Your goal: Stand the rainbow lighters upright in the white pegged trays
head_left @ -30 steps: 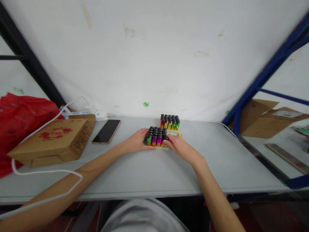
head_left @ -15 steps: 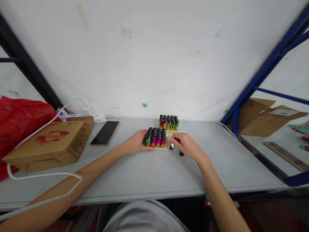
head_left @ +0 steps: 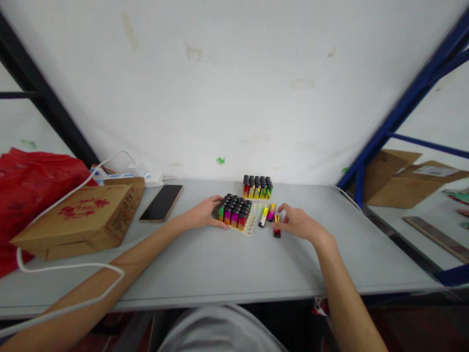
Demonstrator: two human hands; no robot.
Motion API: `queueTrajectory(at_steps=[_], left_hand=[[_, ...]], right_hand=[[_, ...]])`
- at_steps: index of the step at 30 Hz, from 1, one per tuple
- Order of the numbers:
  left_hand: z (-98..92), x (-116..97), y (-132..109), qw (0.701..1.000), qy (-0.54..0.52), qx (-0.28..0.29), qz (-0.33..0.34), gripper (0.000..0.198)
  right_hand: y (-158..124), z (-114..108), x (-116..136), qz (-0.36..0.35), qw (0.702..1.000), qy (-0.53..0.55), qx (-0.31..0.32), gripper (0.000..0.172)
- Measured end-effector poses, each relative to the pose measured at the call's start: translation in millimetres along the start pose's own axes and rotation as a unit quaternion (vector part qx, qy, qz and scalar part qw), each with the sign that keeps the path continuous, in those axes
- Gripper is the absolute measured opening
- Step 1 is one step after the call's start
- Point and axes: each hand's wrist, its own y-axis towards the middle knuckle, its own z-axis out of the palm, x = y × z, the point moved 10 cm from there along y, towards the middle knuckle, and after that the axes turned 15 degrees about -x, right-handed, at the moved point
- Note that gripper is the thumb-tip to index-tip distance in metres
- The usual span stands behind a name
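Note:
Several upright lighters [head_left: 234, 212] with black tops fill most of a white tray [head_left: 249, 225]; a strip of bare slots shows at its right. My left hand [head_left: 208, 213] has its thumb and fingers around the tray's left side. Three loose lighters lie right of the tray: a yellow and white one [head_left: 263, 217], a yellow and purple one [head_left: 271, 212] and a red one [head_left: 277, 227]. With thumb and fingers parted, my right hand [head_left: 295, 222] is at the red one and touches or nearly touches it. Behind stands another block of lighters [head_left: 257, 187].
A phone [head_left: 161, 203], a cardboard box [head_left: 78, 217], a red bag [head_left: 36, 188], a white cable [head_left: 69, 265] and a power strip [head_left: 152, 179] are at the left. Beyond the blue frame [head_left: 395, 107] on the right sits an open carton [head_left: 388, 181].
My right hand has moved right, from the tray to the loose lighters, which now show. The tray of lighters has turned slightly, baring its right slots.

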Motion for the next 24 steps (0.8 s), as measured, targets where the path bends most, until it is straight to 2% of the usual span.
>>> queueTrajectory(at_steps=[4,10,15,17,20,24], left_hand=[[-1.5,1,-1,1.0,0.016,-0.015,0.0,0.095],[-0.2,-4,-3,1.0,0.022,-0.003,0.011,0.085],[0.3,-4,-2,1.0,0.015,-0.005,0.005,0.091],[0.8,-4,-3,1.0,0.009,-0.005,0.006,0.091],[0.3,-4,-3,1.0,0.011,-0.01,0.005,0.093],[-0.1,-6,-3,1.0,0.012,-0.009,0.015,0.091]], right_hand=[[4,5,-9,0.027,0.998,-0.046,-0.021,0.056],[6,3,-22,0.03,0.997,-0.071,-0.028,0.057],[12,5,5,-0.095,0.993,-0.028,-0.07,0.073],[13,13,14,-0.123,0.991,0.002,-0.053,0.068],[15,19,18,-0.116,0.993,0.023,-0.029,0.06],[15,4,16,-0.099,0.992,0.018,-0.071,0.064]])
